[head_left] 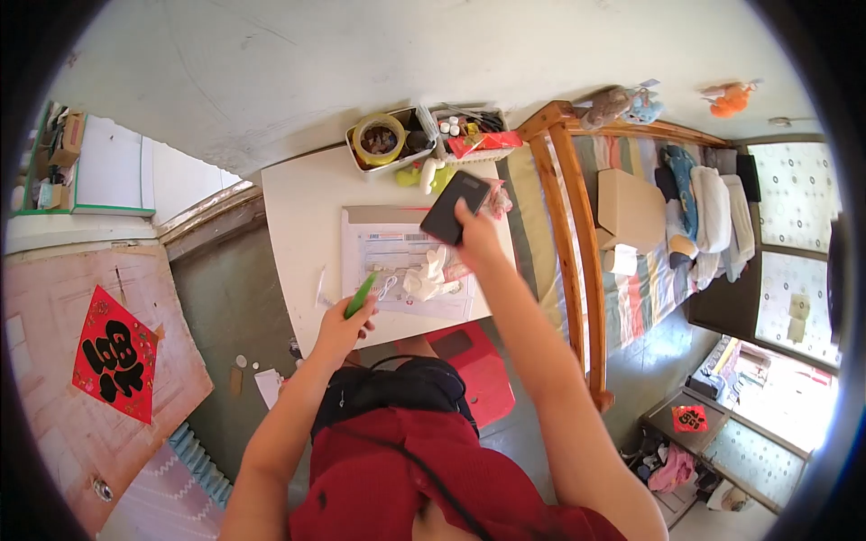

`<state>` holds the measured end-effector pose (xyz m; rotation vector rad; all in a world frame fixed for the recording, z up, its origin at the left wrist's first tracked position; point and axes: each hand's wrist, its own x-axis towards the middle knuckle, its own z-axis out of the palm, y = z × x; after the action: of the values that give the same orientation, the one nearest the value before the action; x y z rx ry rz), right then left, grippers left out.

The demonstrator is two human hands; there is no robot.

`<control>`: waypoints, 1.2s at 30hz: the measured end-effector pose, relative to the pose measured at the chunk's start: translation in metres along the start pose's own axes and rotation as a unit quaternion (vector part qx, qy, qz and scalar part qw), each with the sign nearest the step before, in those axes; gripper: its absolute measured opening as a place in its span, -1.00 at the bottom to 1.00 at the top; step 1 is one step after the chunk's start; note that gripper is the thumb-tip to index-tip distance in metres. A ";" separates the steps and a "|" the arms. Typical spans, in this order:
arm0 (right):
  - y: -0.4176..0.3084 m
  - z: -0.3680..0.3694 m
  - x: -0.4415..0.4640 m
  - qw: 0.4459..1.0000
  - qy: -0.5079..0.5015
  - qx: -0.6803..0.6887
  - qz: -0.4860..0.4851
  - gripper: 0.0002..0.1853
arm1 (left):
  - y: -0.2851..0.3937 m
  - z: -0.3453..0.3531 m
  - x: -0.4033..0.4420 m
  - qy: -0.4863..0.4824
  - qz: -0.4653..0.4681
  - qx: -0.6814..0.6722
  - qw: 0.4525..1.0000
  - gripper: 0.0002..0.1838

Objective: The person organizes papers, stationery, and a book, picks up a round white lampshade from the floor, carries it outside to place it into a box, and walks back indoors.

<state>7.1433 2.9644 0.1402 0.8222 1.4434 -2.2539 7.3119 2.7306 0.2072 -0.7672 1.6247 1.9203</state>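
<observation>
In the head view, the person's right hand (473, 236) has its grip closed around a flat black device (455, 207), held over the far right part of the white tabletop (302, 212), near the containers. The left hand (347, 326) has its grip wrapped around a slim green object (362, 295), its tapered end pointing away from the person, over the near part of the tabletop.

Two open containers sit side by side at the far edge. The left one, a pale bin (394, 166), holds a round yellow-rimmed tub (379, 140) with dark brown pieces inside, and a black item (417, 142) beside the tub. The right one, a white basket (492, 155), holds small white round things (448, 126), a red packet (483, 143) and dark slender items too small to name.

Between the hands, a printed sheet (368, 242) lies on the tabletop, with crumpled white material (431, 276) and a coiled white cord (387, 288) on it. To the right, a cardboard box (630, 209) rests on the striped bed (633, 311); its contents cannot be seen.
</observation>
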 end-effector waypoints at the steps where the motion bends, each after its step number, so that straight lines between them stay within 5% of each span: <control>1: -0.018 0.001 0.029 0.999 -0.002 0.023 -0.031 -0.68 | -0.003 0.004 -0.001 0.022 -0.029 -0.020 0.999 -0.69; 6: -0.058 -0.003 0.197 0.992 0.104 -0.025 -0.062 -0.53 | -0.034 0.021 -0.015 0.091 -0.054 -0.106 0.989 -0.68; 8: -0.078 0.021 0.191 0.986 0.151 0.011 -0.065 -0.49 | -0.048 0.026 -0.021 0.117 -0.068 -0.122 0.983 -0.69; 10: -0.083 0.027 0.204 0.983 0.176 -0.005 -0.049 -0.67 | -0.056 0.031 -0.029 0.150 -0.103 -0.139 0.974 -0.71; 14: -0.076 0.049 0.162 0.985 0.144 0.084 -0.052 -0.69 | -0.063 0.036 -0.040 0.155 -0.108 -0.142 0.972 -0.71; 17: -0.071 0.047 0.142 0.993 -0.015 -0.007 -0.118 -0.65 | -0.060 0.031 -0.038 0.150 -0.110 -0.140 0.972 -0.69; 19: -0.093 0.059 0.118 0.981 -0.030 -0.123 -0.144 -0.59 | -0.055 0.029 -0.035 0.143 -0.110 -0.140 0.974 -0.68; 23: -0.141 0.087 0.108 0.859 -0.107 -0.473 -0.161 -0.40 | -0.044 0.019 -0.034 0.144 -0.086 -0.141 0.976 -0.68; 24: -0.152 0.100 0.096 0.790 -0.128 -0.583 -0.144 -0.38 | -0.044 0.016 -0.034 0.145 -0.077 -0.146 0.976 -0.68; 25: -0.150 0.108 0.105 0.681 -0.133 -0.680 -0.239 -0.49 | -0.044 0.012 -0.036 0.146 -0.077 -0.151 0.975 -0.68; 26: -0.149 0.117 0.107 0.677 -0.137 -0.683 -0.238 -0.49 | -0.045 0.009 -0.039 0.149 -0.075 -0.149 0.975 -0.68; 28: -0.145 0.138 0.110 0.482 -0.131 -0.791 -0.353 -0.65 | -0.049 0.005 -0.044 0.155 -0.074 -0.153 0.973 -0.68; 29: -0.139 0.146 0.115 0.428 -0.127 -0.820 -0.358 -0.73 | -0.052 0.003 -0.047 0.160 -0.079 -0.153 0.972 -0.69; 30: -0.133 0.152 0.115 0.428 -0.131 -0.820 -0.358 -0.73 | -0.055 0.000 -0.049 0.164 -0.084 -0.153 0.971 -0.69; 32: -0.122 0.162 0.116 0.337 -0.164 -0.852 -0.365 -0.74 | -0.062 -0.005 -0.051 0.166 -0.084 -0.150 0.971 -0.70; 36: -0.091 0.158 0.143 0.368 -0.168 -0.850 -0.336 -0.52 | -0.070 -0.015 -0.055 0.171 -0.093 -0.133 0.972 -0.70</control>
<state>6.9359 2.8639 0.1645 -0.9950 2.7082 0.0999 7.4013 2.7260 0.1951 -1.3743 1.4298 1.9717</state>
